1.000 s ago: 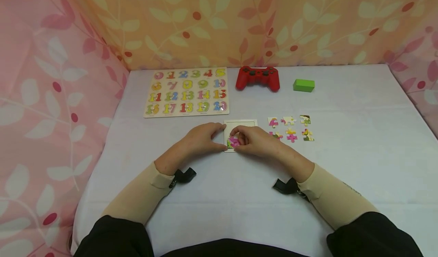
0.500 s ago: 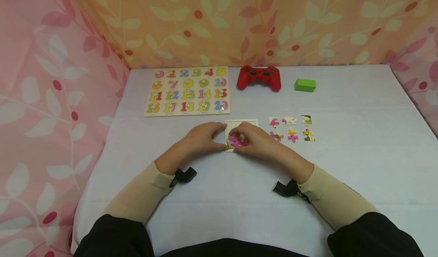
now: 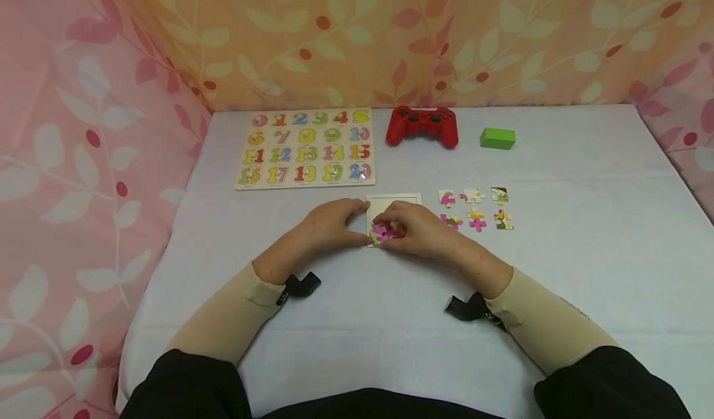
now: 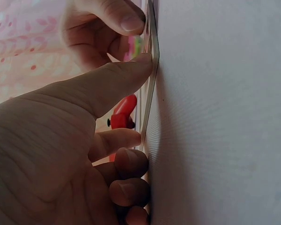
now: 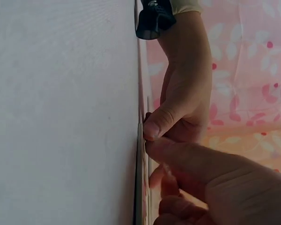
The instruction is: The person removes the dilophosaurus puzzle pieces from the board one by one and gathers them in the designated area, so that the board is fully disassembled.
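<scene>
A small square puzzle tray (image 3: 395, 199) with a pale rim lies mid-table. My left hand (image 3: 326, 227) rests at its left side, thumb and index fingertips spread and touching the rim; the left wrist view shows the other fingers bent against the table. Over the tray's lower part, my right hand (image 3: 421, 228) pinches a pink-and-green jigsaw piece (image 3: 377, 237) between thumb and fingers. That piece looks slightly raised in the left wrist view. More pink pieces show by the right fingers, partly hidden. Several loose jigsaw pieces (image 3: 476, 223) lie right of the tray in two rows.
Behind the tray at left lies a wooden number board (image 3: 305, 149). A red game controller (image 3: 421, 126) and a green block (image 3: 498, 138) are at the back. Leaf-patterned cloth (image 3: 357, 41) walls off the back and sides of the white table (image 3: 357, 332).
The right fingers have shifted slightly within the tray's lower part, and the pink-and-green piece is now turned and tilted. My left hand and the loose pieces stay where they were.
</scene>
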Motion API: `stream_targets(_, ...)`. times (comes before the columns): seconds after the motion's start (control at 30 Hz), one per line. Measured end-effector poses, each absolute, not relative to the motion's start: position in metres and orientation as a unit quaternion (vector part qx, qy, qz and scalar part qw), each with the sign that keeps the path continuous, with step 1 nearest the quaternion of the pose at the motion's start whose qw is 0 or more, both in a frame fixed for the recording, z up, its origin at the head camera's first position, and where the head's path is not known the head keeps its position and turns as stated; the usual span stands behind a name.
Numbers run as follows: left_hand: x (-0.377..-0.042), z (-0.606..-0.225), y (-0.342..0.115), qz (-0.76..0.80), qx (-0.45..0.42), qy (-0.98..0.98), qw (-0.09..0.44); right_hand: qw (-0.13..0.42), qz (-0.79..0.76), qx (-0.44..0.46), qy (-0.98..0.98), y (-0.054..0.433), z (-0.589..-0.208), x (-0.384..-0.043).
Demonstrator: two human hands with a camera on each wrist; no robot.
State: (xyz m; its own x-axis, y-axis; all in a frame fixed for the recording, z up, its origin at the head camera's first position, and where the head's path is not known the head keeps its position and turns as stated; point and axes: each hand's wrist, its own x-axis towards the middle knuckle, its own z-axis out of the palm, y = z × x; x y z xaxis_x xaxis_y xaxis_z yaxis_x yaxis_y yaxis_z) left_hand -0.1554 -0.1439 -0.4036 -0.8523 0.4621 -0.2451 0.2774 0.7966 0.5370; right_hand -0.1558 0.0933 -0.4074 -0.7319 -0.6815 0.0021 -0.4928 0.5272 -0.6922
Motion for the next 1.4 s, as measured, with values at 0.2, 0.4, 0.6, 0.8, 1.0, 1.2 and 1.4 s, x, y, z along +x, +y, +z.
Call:
stream_targets(0.2,-0.155,-0.403,-0.142,0.247,0.192,0.931,0.186,0.126,-0.362,-0.330,0.863,0.102,-0.384,-0.152)
stream_targets(0.4,-0.155,-0.403,-0.141,0.251,0.192,0.930,0.185,0.095,-0.392,-0.327,0.855,0.119,-0.358,-0.147)
stream_targets(0.6,-0.154,-0.405,-0.144,0.257,0.194,0.929,0.185,0.056,-0.398,-0.337,0.851,0.139,-0.341,-0.143)
stream_targets(0.8,-0.153,-0.405,-0.144,0.254,0.194,0.929,0.185,0.018,-0.388,-0.337,0.858,0.166,-0.332,-0.137)
stream_targets(1.0,-0.153,-0.403,-0.144,0.253,0.191,0.930,0.186,0.038,-0.376,-0.306,0.874,0.190,-0.339,-0.131)
stream_targets(1.2,-0.153,-0.404,-0.144,0.258,0.189,0.929,0.186,0.105,-0.349,-0.259,0.894,0.205,-0.359,-0.126)
stream_targets(1.4,-0.153,-0.405,-0.145,0.256,0.193,0.930,0.180,0.140,-0.304,-0.229,0.914,0.210,-0.374,-0.127)
